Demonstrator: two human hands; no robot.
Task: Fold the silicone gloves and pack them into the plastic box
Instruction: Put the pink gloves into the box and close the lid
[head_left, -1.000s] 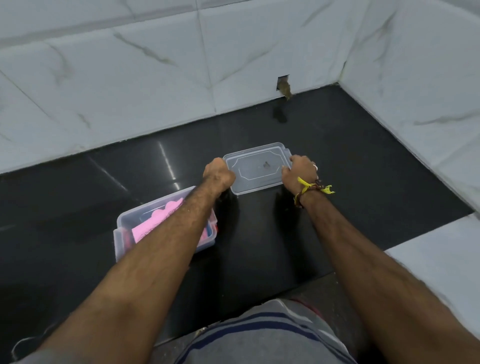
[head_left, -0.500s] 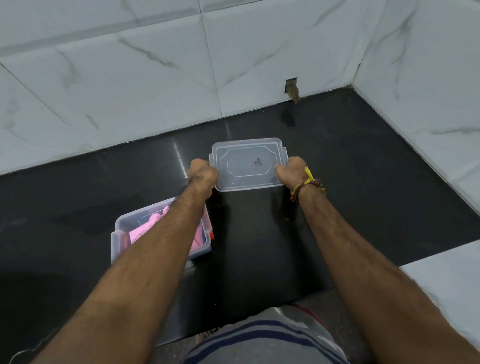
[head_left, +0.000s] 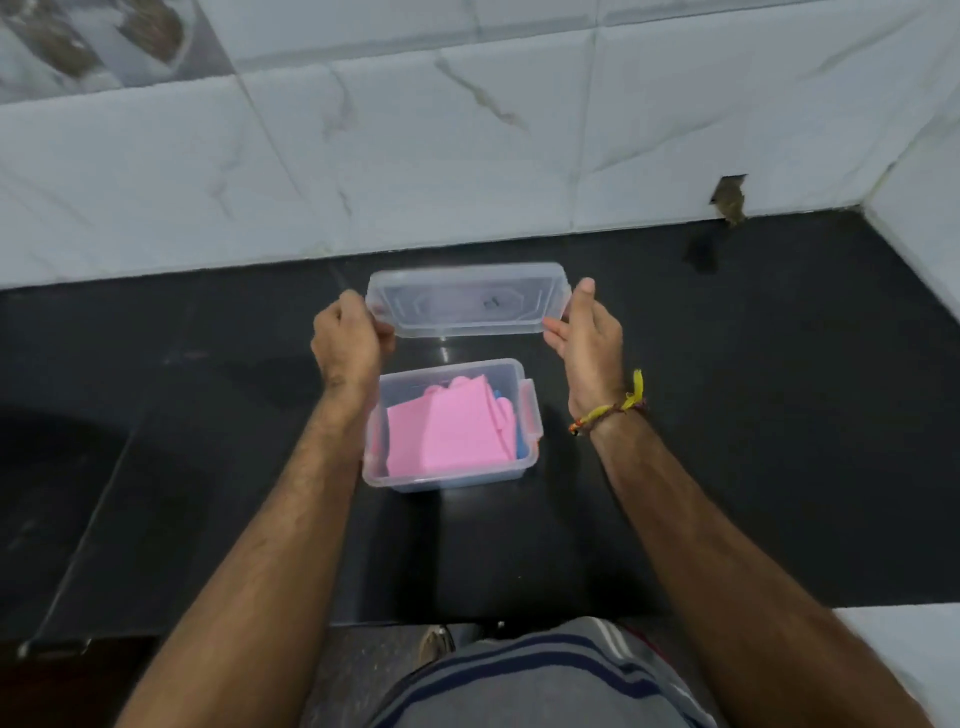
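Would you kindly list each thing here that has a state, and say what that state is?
Plastic box: open, standing on the black counter.
Lid: off the box, held above the counter beyond it.
Pink gloves: folded, lying inside the box.
Red clip: unlatched, on the box's right end.
Left hand: grips the lid's left end.
Right hand: holds the lid's right end.

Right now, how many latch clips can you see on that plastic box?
2: one clip on the right end of the plastic box, one clip on its left end, partly hidden behind the left wrist.
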